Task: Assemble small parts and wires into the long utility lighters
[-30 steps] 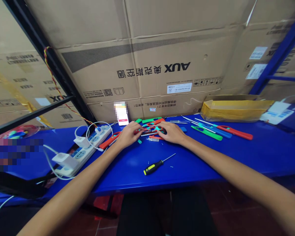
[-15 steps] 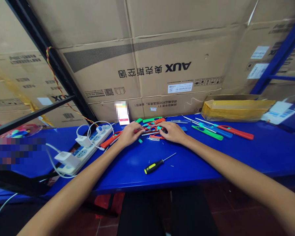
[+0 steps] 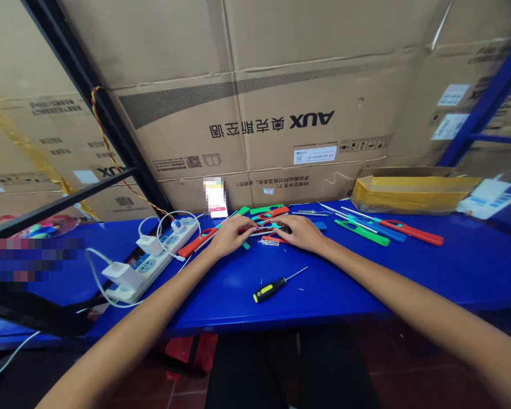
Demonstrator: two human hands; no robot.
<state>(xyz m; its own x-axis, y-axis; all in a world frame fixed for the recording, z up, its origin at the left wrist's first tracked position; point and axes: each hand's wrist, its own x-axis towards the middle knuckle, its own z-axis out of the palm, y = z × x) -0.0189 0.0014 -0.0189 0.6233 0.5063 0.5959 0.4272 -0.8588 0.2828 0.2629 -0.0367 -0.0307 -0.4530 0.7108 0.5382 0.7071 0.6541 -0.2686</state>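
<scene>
Several long-nosed gas lighters and loose lighter parts lie in a pile at the back of the blue table. My left hand point(image 3: 233, 235) is at the left of this pile, its fingers curled on a small red piece. Facing it, my right hand point(image 3: 298, 232) has its fingertips pressed together at small parts beside a teal piece; what it holds is too small to make out. Orange-red casing point(image 3: 275, 213) and green casing point(image 3: 267, 209) lie just behind the fingers. In front of my hands rests a black and yellow screwdriver point(image 3: 270, 290), with tiny pieces around it.
Red, green and blue lighters point(image 3: 413, 232) lie to the right, before a yellow-taped box point(image 3: 415, 193). A power strip point(image 3: 157, 258) with white chargers is at left. A lit phone point(image 3: 216, 199) leans on the large cardboard box point(image 3: 272, 85). An orange-red lighter point(image 3: 196, 243) lies beside the strip.
The whole view has shifted slightly. My left fingers have moved a little closer over the pile; my right hand stays nearly in place. The screwdriver and surrounding lighters lie as before.
</scene>
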